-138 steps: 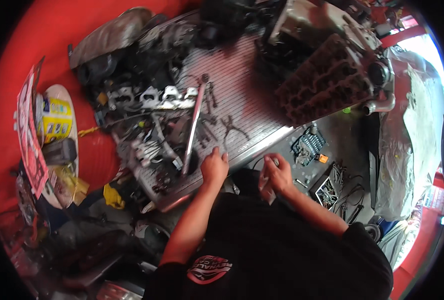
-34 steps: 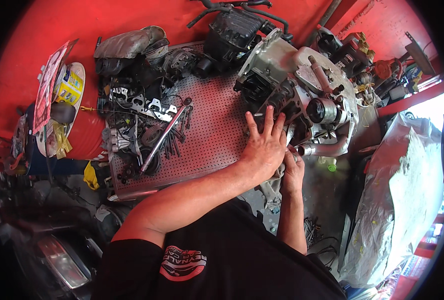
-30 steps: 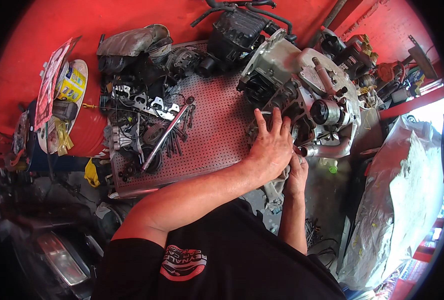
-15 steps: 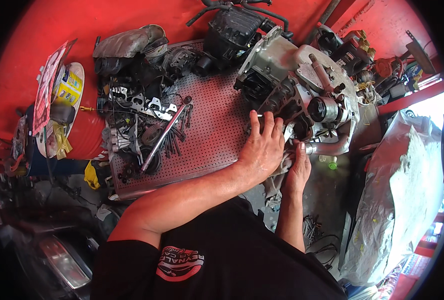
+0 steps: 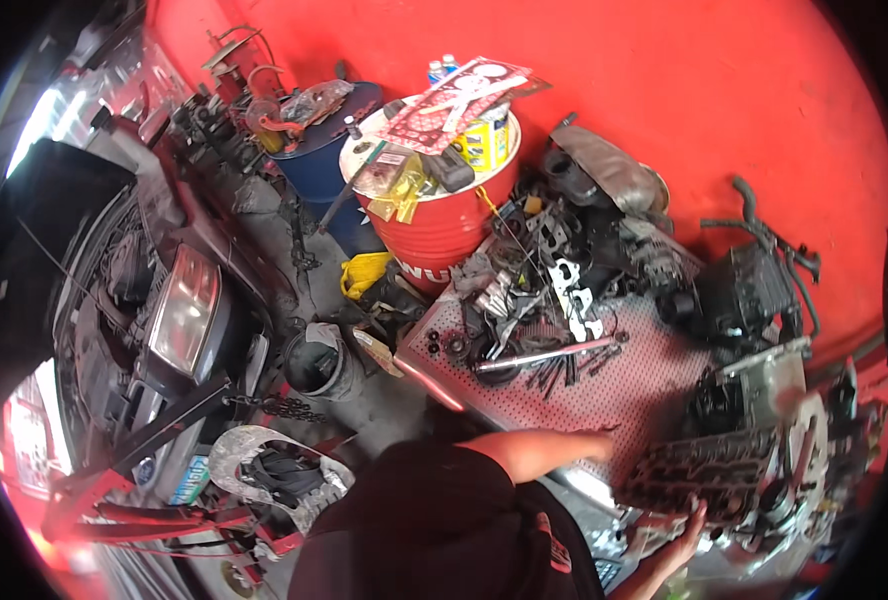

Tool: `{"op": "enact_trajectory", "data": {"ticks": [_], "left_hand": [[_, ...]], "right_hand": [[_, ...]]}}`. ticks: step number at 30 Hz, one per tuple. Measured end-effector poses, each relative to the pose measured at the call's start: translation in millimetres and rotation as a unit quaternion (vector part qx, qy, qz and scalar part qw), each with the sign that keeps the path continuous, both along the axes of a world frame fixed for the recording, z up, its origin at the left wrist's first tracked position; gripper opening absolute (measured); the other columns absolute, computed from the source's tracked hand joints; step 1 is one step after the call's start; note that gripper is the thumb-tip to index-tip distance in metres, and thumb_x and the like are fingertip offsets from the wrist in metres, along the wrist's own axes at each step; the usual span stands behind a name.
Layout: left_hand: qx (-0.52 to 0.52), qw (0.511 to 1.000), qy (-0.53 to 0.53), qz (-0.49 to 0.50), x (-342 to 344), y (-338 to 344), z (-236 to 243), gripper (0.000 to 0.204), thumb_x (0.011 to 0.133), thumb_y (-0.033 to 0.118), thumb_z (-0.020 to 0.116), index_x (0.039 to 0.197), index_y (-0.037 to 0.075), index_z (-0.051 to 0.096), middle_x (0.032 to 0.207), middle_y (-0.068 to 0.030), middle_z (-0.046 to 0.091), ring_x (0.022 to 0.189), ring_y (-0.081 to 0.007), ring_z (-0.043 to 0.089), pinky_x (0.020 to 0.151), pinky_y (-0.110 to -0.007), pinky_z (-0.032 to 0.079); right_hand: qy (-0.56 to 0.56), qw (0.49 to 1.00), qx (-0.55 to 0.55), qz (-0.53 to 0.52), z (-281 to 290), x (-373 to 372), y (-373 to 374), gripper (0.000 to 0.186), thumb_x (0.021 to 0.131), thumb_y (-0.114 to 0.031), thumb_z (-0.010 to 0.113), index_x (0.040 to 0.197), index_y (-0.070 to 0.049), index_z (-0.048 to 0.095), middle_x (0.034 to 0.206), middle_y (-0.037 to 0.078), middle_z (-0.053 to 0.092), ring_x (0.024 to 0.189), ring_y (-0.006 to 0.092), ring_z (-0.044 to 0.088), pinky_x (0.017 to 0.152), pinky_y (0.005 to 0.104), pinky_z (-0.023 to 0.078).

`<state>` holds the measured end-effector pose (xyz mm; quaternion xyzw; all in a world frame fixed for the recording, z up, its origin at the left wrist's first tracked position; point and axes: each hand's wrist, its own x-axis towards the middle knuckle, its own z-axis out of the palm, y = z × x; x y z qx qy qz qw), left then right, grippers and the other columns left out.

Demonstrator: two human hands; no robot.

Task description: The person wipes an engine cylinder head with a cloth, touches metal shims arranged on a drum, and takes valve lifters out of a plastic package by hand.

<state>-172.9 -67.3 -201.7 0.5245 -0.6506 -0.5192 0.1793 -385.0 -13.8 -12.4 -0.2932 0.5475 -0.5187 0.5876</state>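
Note:
A dark engine [image 5: 694,472] with an open, ribbed top face stands at the right end of the perforated metal table [image 5: 654,350]. At its lower edge, my right hand [image 5: 686,540] grips the near side, thumb up against the metal and the other fingers mostly hidden beneath. My left hand [image 5: 596,446] is over the table's near edge, just left of the engine and apart from it; motion smears its fingers. A long metal bar [image 5: 554,354] lies beyond it, beside several dark bolts [image 5: 564,375] and a pale flat gasket [image 5: 574,300].
Piled engine parts [image 5: 534,240] and a black box-shaped part with hoses [image 5: 749,290] crowd the table's back. Left of it stand a red drum [image 5: 434,235], a blue drum [image 5: 314,170] and a bucket [image 5: 319,365]. A car front with a headlight [image 5: 186,300] is at far left.
My view has swung left, so the engine sits lower right and the drums and car show more. My left hand has come off the engine; my right hand stays at its near side.

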Motion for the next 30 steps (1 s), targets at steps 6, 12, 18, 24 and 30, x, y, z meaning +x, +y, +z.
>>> {"op": "enact_trajectory", "data": {"ticks": [6, 12, 18, 24, 30], "left_hand": [[-0.082, 0.969, -0.073, 0.22, -55, -18, 61, 0.035, 0.083, 0.026, 0.068, 0.109, 0.006, 0.057, 0.082, -0.0216, 0.067, 0.077, -0.0407, 0.066, 0.068, -0.051, 0.053], [-0.347, 0.921, 0.123, 0.127, -146, -24, 208, 0.043, 0.075, 0.024, 0.069, 0.107, 0.0, 0.054, 0.098, -0.0177, 0.057, 0.098, -0.0359, 0.053, 0.078, -0.047, 0.051], [-0.348, 0.928, 0.082, 0.106, -159, -27, 216, 0.03, 0.073, 0.02, 0.065, 0.091, -0.001, 0.058, 0.091, -0.0209, 0.059, 0.09, -0.0368, 0.057, 0.074, -0.048, 0.051], [-0.395, 0.904, 0.108, 0.123, -137, -26, 206, 0.034, 0.073, 0.012, 0.062, 0.106, 0.003, 0.058, 0.087, -0.0146, 0.059, 0.085, -0.0345, 0.058, 0.071, -0.043, 0.052], [-0.442, 0.894, -0.018, 0.073, -137, -30, 217, 0.032, 0.068, 0.013, 0.067, 0.096, 0.002, 0.058, 0.088, -0.0121, 0.059, 0.089, -0.0303, 0.059, 0.07, -0.041, 0.053]], "right_hand": [[0.203, 0.973, 0.091, -0.055, 9, 22, 27, 0.046, 0.095, -0.034, 0.058, 0.128, -0.001, 0.061, 0.103, 0.014, 0.07, 0.048, 0.0133, 0.043, 0.04, 0.0276, 0.034], [0.25, 0.962, 0.11, -0.009, -28, 0, 39, 0.049, 0.094, -0.042, 0.055, 0.113, 0.004, 0.061, 0.078, 0.014, 0.063, 0.047, 0.0171, 0.051, 0.041, 0.0288, 0.037], [0.215, 0.976, 0.028, 0.039, -30, -2, 51, 0.044, 0.093, -0.027, 0.06, 0.124, 0.004, 0.059, 0.12, 0.015, 0.062, 0.107, 0.0226, 0.058, 0.091, 0.038, 0.046], [0.078, 0.993, 0.071, -0.06, -60, 11, 51, 0.039, 0.089, -0.017, 0.066, 0.121, 0.002, 0.057, 0.106, 0.01, 0.064, 0.092, 0.0189, 0.061, 0.082, 0.0327, 0.05], [0.054, 0.986, 0.111, -0.115, -53, 12, 58, 0.036, 0.088, -0.016, 0.069, 0.117, 0.003, 0.057, 0.099, 0.007, 0.065, 0.085, 0.0149, 0.062, 0.075, 0.0281, 0.049]]}}
